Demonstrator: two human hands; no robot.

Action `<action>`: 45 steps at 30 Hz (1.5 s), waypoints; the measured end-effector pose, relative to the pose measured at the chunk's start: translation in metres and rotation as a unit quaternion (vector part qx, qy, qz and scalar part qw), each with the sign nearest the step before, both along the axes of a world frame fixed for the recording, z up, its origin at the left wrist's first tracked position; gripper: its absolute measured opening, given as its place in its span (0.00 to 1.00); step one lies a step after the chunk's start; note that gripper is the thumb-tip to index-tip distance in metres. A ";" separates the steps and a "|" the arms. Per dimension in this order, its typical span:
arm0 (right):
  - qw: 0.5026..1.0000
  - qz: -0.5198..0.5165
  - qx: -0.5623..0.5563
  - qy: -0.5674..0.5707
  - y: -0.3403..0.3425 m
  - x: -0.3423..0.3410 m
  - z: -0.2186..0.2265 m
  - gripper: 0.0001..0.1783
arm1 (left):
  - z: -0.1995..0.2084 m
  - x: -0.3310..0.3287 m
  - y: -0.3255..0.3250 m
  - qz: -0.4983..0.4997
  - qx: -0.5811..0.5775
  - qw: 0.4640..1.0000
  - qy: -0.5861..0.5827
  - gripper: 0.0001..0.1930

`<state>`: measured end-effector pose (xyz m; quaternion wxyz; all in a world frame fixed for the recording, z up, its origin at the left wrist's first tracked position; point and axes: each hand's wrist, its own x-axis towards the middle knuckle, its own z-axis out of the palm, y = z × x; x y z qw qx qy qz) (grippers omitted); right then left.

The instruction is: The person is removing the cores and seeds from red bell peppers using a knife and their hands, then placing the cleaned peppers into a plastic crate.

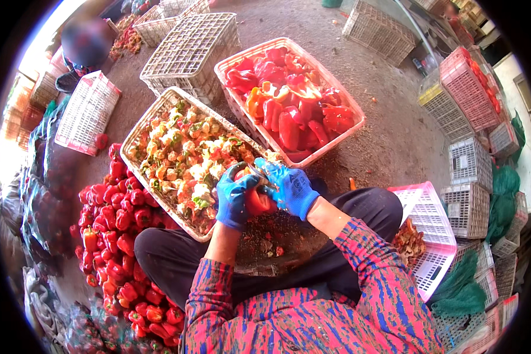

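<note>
In front of my lap, my left hand (232, 196), in a blue work glove, grips a red bell pepper (258, 203). My right hand (290, 186), gloved the same way, is closed close against the pepper's upper right side. A thin metal blade (256, 171) shows between the two hands; its handle is hidden in the right fingers. Just beyond the left hand stands a crate (137, 127) full of pale pepper cores with green stems. Farther right, a pink-rimmed crate (360, 121) holds hollowed red pepper pieces.
A large heap of whole red peppers (121, 221) lies on the floor to my left. An upturned lattice crate (189, 47) stands beyond the cores. Stacked crates (467, 159) and green netting (463, 289) line the right. Another person (87, 44) is at the far left.
</note>
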<state>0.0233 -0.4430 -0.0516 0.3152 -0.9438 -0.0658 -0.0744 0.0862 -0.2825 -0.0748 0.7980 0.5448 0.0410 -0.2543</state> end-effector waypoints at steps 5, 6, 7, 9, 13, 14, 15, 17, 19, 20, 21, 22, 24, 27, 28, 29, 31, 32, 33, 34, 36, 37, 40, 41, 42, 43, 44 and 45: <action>0.994 -0.063 0.070 -0.051 -0.018 0.015 0.012 0.17 | -0.012 0.008 -0.017 0.009 -0.105 0.993 0.047 0.12; 0.983 -0.093 0.156 -0.042 -0.026 0.022 0.016 0.14 | -0.021 0.013 -0.019 0.018 -0.126 0.991 0.041 0.11; 0.965 -0.131 0.221 -0.055 -0.039 0.028 0.024 0.13 | -0.029 0.016 -0.020 0.031 -0.171 0.984 0.036 0.12; 0.902 -0.210 0.377 -0.032 -0.083 0.044 0.010 0.26 | 0.000 0.014 -0.041 -0.013 -0.193 0.978 0.079 0.19; 0.963 -0.097 0.248 0.034 -0.114 0.051 0.027 0.39 | 0.019 0.021 -0.044 -0.059 -0.134 0.988 0.056 0.39; 0.943 0.001 0.321 0.090 -0.101 0.047 0.038 0.41 | 0.014 0.026 -0.038 -0.071 -0.127 0.988 0.053 0.39; 0.979 0.073 0.176 0.069 -0.088 0.044 0.049 0.41 | 0.010 0.029 -0.031 -0.082 -0.120 0.988 0.050 0.38; 0.987 0.080 0.011 0.142 -0.073 0.035 0.049 0.39 | 0.018 0.033 -0.042 -0.220 -0.179 0.959 0.022 0.40; 0.980 0.068 -0.064 0.177 -0.066 0.026 0.048 0.35 | 0.017 0.018 -0.045 -0.173 -0.105 0.979 0.024 0.43; 0.985 0.070 -0.061 0.147 -0.067 0.022 0.038 0.33 | 0.020 0.014 -0.045 -0.169 -0.083 0.982 0.025 0.45; 0.989 0.072 -0.058 0.117 -0.066 0.017 0.029 0.31 | 0.019 0.007 -0.043 -0.139 -0.031 0.990 -0.013 0.47; 0.992 0.064 -0.045 0.097 -0.061 0.011 0.024 0.27 | 0.024 0.000 -0.041 -0.130 -0.005 0.990 -0.047 0.47; 0.989 0.064 -0.103 0.081 -0.055 0.000 0.016 0.27 | 0.023 -0.007 -0.029 -0.207 0.001 0.978 -0.024 0.45; 0.986 0.111 -0.095 0.085 -0.037 -0.011 0.021 0.32 | 0.009 -0.022 -0.006 -0.203 -0.058 0.977 -0.020 0.30; 0.985 0.117 -0.078 0.100 -0.035 -0.016 0.021 0.35 | -0.003 -0.026 0.000 -0.223 -0.098 0.970 -0.020 0.30; 0.988 0.121 -0.052 0.085 -0.034 -0.021 0.020 0.35 | 0.011 -0.034 0.000 -0.201 -0.093 0.975 -0.010 0.30; 0.989 0.135 0.003 0.053 -0.026 -0.030 0.026 0.36 | 0.034 -0.047 0.012 -0.185 -0.098 0.978 0.005 0.30; 0.985 0.140 0.067 0.074 -0.020 -0.036 0.030 0.35 | 0.023 -0.052 0.027 -0.206 -0.097 0.974 0.023 0.32; 0.981 0.135 0.115 0.082 -0.014 -0.043 0.027 0.35 | 0.022 -0.059 0.039 -0.202 -0.092 0.974 0.044 0.33; 0.974 0.127 0.161 0.090 -0.008 -0.050 0.025 0.35 | 0.027 -0.065 0.045 -0.200 -0.087 0.974 0.065 0.35; 0.965 0.099 0.233 0.065 0.004 -0.062 0.026 0.32 | 0.035 -0.072 0.052 -0.197 -0.130 0.968 0.091 0.34; 0.921 0.033 0.369 0.123 0.011 -0.063 0.022 0.31 | 0.033 -0.075 0.055 -0.182 -0.185 0.954 0.149 0.34; 0.825 -0.102 0.543 0.123 0.026 -0.050 0.008 0.29 | 0.032 -0.090 0.053 -0.146 -0.225 0.950 0.157 0.33; 0.795 -0.065 0.573 0.186 0.026 -0.046 0.011 0.27 | 0.026 -0.087 0.056 -0.147 -0.190 0.961 0.137 0.33; 0.760 -0.027 0.600 0.248 0.023 -0.039 0.016 0.26 | 0.021 -0.082 0.061 -0.148 -0.155 0.970 0.117 0.33; 0.727 0.014 0.614 0.308 0.013 -0.028 0.018 0.26 | 0.022 -0.075 0.063 -0.174 -0.176 0.955 0.162 0.33; 0.702 0.036 0.627 0.337 0.005 -0.023 0.014 0.26 | 0.024 -0.073 0.066 -0.183 -0.139 0.961 0.152 0.37; 0.663 0.021 0.661 0.351 0.004 -0.024 0.016 0.27 | 0.024 -0.075 0.065 -0.206 -0.163 0.954 0.145 0.38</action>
